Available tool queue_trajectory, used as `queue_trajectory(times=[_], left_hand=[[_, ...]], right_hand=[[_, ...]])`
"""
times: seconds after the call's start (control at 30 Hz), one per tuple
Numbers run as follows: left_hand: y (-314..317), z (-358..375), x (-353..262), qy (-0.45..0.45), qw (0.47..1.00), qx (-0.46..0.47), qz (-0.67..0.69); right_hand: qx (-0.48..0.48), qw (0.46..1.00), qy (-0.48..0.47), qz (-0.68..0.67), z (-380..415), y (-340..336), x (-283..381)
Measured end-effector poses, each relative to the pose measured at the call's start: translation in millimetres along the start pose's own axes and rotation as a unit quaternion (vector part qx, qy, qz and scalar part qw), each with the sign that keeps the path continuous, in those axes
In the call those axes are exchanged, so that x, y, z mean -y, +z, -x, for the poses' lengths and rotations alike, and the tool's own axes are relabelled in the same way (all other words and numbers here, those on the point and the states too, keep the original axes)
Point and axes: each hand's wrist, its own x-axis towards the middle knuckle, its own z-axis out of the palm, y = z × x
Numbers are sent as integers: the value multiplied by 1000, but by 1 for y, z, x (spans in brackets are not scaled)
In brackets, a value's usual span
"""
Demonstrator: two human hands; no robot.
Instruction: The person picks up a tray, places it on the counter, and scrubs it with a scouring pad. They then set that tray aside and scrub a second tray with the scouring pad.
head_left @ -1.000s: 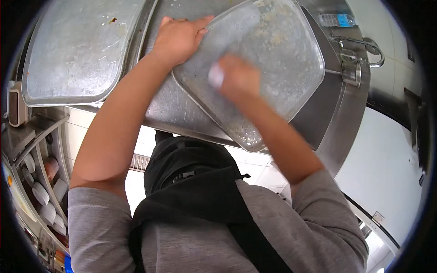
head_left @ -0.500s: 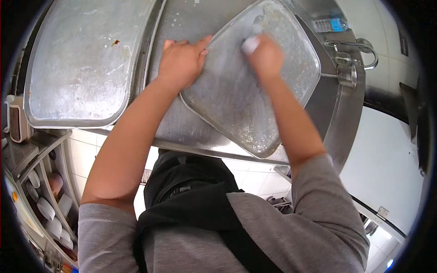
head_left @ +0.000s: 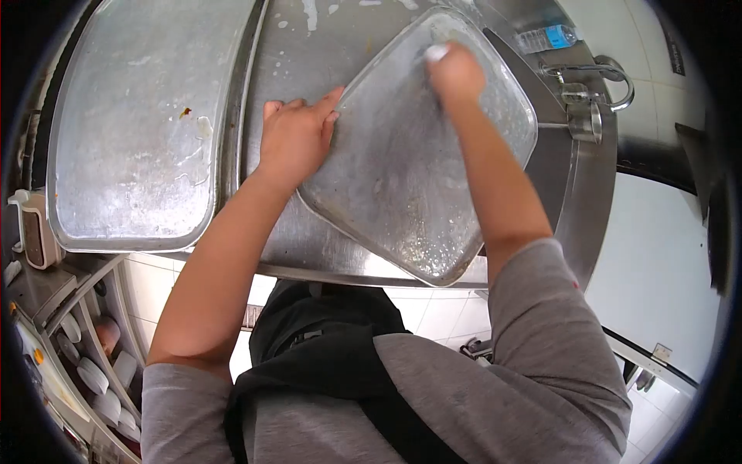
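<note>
A large metal baking tray [head_left: 386, 170] lies turned at an angle on the steel counter, its surface wet and streaked with suds near the front corner. At its left edge, my left hand [head_left: 297, 139] grips the rim, thumb and forefinger against it and the other fingers curled. My right hand [head_left: 457, 73] is closed round a white sponge-like pad [head_left: 437, 52], pressed to the upper part of the tray. Most of the pad is hidden by the fingers.
A second metal tray [head_left: 131, 147] with a brown speck and wet patches lies left. Behind the right side are a plastic bottle [head_left: 547, 39], a faucet [head_left: 618, 85] and a metal cup [head_left: 585, 124]. White dishes [head_left: 93, 377] fill a shelf at lower left.
My right hand has moved the pad up the tray, toward its far corner. My left hand stays at the left rim. The whole view has shifted slightly.
</note>
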Motion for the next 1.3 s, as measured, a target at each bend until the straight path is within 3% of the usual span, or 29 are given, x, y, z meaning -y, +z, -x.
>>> queue_trajectory(times=[0.07, 0.17, 0.27, 0.37, 0.4, 0.5, 0.53, 0.57, 0.63, 0.7, 0.73, 0.8, 0.93, 1.0, 1.03, 1.1, 1.13, 1.17, 1.2, 1.23, 1.3], left_hand=[[0, 0, -2, -1, 1000, -3, -14], [0, 0, -5, -4, 1000, 6, -3], [0, 0, -8, 24, 998, -46, -32], [-7, 3, -15, 1, 999, -11, -45], [-6, 10, -17, 9, 998, -18, -53], [-11, 30, -25, 21, 998, 26, -61], [-13, 37, -28, 6, 998, 36, -42], [-14, 47, -30, -11, 999, 45, -23], [-18, 65, -44, -39, 998, 43, -37], [-15, 90, -54, -77, 995, 34, -53], [-15, 106, -62, -92, 993, 51, -58], [-18, 133, -81, -100, 991, 68, -52], [-31, 144, -104, -155, 980, 108, -63], [-30, 131, -92, -129, 992, 14, 0], [-29, 120, -88, -119, 993, -11, -4], [-26, 95, -76, -97, 994, -43, -7], [-22, 82, -69, -75, 994, -76, -10], [-17, 68, -60, -77, 994, -76, -8], [-11, 53, -52, -82, 992, -99, -11], [-7, 40, -50, -88, 988, -123, -12], [-3, 22, -55, -73, 989, -120, -47]], right_hand=[[-29, 996, 79, -2, -44, 5, -22], [-76, 990, 88, -74, -30, 11, -21], [-47, 990, -108, -74, 48, 8, -14], [15, 969, -204, -137, 149, -17, -4], [79, 965, -224, -115, 173, -37, 0], [68, 953, -217, -201, 228, -50, -3], [116, 945, -99, -289, 233, -55, -8], [164, 915, 19, -369, 236, -59, -14], [196, 842, 164, -475, 216, -90, -35], [135, 691, 299, -644, 201, -97, -60], [133, 686, 296, -651, 194, -107, -70], [124, 454, 401, -786, 184, -130, -92], [153, 396, 359, -831, 198, -110, -140], [152, 379, 371, -834, 205, -101, -150], [153, 380, 371, -834, 208, -94, -153], [133, 518, 350, -769, 214, -83, -155], [135, 519, 351, -768, 217, -82, -154], [133, 693, 250, -663, 220, -81, -150], [124, 832, 136, -524, 223, -80, -146], [125, 833, 136, -521, 226, -81, -140], [83, 941, -140, -297, 237, -85, -126]])
